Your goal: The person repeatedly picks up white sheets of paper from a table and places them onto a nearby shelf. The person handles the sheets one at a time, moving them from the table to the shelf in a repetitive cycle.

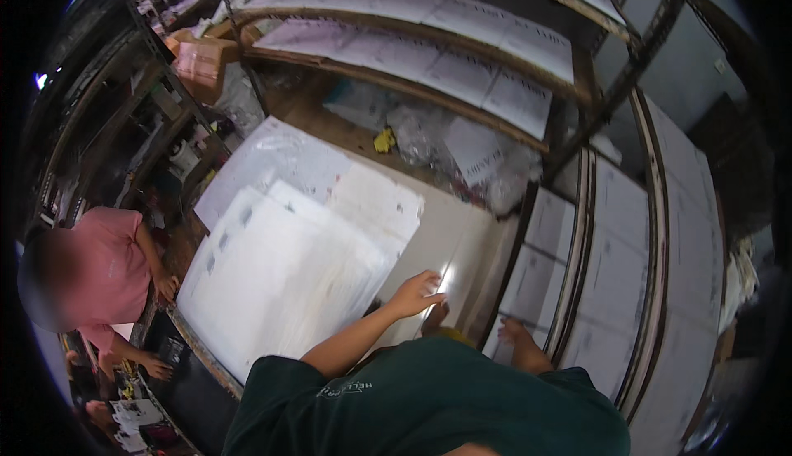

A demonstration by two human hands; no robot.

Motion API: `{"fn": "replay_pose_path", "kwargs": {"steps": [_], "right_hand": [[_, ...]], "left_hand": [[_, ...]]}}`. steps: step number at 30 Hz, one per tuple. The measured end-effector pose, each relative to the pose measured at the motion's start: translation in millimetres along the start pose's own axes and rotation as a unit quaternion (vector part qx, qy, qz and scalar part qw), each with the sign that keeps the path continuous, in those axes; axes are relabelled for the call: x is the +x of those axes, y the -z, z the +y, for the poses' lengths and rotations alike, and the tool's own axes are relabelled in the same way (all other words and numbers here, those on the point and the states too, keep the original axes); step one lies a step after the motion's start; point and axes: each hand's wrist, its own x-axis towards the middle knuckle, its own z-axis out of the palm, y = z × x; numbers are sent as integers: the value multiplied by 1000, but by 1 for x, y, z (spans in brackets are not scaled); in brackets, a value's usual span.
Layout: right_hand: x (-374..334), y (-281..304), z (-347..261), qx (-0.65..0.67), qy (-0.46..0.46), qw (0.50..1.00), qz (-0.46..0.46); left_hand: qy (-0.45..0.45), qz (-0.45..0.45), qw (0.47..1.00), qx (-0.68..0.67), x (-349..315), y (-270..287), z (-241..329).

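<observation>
My left hand [417, 294] is over the tiled floor, just right of the stacked white sheets [285, 266]. Its fingers are loosely curved, with the thumb apart and nothing visible between them. Lower right, my right hand [515, 331] is beside the nearest row of white printed packs [528, 285] on the right-hand rack. Its fingers look apart and hold nothing that I can see; whether they touch a pack I cannot tell.
A person in a pink shirt [107, 250] is at the left, hands by the black tabletop [186, 365]. Ahead stands a rack [429, 31] of white packs, with plastic bags [417, 134] and a yellow object [384, 140] beneath. Brown cartons [200, 64] are piled back left.
</observation>
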Motion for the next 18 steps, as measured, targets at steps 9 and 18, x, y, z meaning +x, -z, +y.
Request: {"fn": "replay_pose_path", "kwargs": {"steps": [9,18], "right_hand": [[129,84,-339,-156,353,920,68],[114,88,-599,-385,451,806,-8]], "left_hand": [[75,341,925,-148,72,71,33],[46,541,790,-285,224,100,-20]]}}
